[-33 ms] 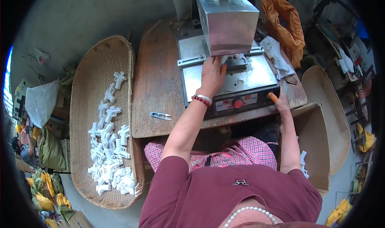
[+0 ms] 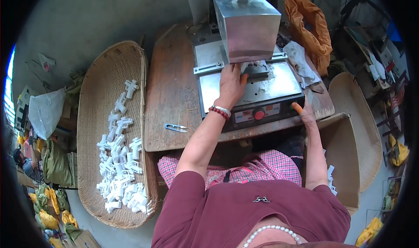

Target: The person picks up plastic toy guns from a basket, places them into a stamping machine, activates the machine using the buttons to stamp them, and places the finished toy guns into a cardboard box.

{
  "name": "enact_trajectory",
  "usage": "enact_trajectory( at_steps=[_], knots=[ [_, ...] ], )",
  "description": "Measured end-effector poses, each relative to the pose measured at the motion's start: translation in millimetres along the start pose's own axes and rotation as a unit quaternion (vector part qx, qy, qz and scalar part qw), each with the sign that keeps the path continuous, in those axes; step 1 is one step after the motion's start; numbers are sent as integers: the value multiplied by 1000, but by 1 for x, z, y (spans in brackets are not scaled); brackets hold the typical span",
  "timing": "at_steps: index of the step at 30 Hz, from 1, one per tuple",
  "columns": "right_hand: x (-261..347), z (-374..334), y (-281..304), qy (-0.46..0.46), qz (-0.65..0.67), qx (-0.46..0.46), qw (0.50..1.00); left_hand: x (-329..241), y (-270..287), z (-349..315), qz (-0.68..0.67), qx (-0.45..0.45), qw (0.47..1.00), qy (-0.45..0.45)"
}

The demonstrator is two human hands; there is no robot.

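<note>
Hands at a bench press on a wooden counter, seen from above.

Farthest left, a long woven basket (image 2: 94, 95) held a heap of white plastic gun-shaped parts (image 2: 120, 160), spread from its middle to its near end. Just beside it stood the wooden counter (image 2: 168, 95), with a small pair of thread snips (image 2: 176, 127) lying near its front edge. The left hand (image 2: 231, 84), a red bead bracelet on its wrist, lay on the metal plate of the press machine (image 2: 248, 25), fingers reaching under the steel head and touching a small white part (image 2: 253, 67) there; whether they gripped it could not be told. A red button (image 2: 259, 115) sat on the machine's front panel. The right hand (image 2: 305, 112) rested at the machine's front right corner, an orange-capped finger raised, holding nothing. Beyond it an orange bag (image 2: 312, 29) sat well apart.
</note>
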State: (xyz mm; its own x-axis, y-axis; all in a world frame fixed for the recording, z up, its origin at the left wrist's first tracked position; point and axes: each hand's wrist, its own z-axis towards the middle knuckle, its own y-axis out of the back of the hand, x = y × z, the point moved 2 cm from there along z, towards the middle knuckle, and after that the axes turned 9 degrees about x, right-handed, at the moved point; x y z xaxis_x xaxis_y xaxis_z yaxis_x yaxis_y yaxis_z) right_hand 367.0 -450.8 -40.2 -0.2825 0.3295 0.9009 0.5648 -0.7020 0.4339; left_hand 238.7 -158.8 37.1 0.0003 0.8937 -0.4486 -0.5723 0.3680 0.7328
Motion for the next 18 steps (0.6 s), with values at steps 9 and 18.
enact_trajectory(
  at_steps=[9,18],
  knots=[
    [-18,8,2,45,-43,13,998,13,79,-102,117,183,976,-31],
    [-61,26,23,30,-69,29,997,61,86,-155,-35,33,998,-49]
  ],
)
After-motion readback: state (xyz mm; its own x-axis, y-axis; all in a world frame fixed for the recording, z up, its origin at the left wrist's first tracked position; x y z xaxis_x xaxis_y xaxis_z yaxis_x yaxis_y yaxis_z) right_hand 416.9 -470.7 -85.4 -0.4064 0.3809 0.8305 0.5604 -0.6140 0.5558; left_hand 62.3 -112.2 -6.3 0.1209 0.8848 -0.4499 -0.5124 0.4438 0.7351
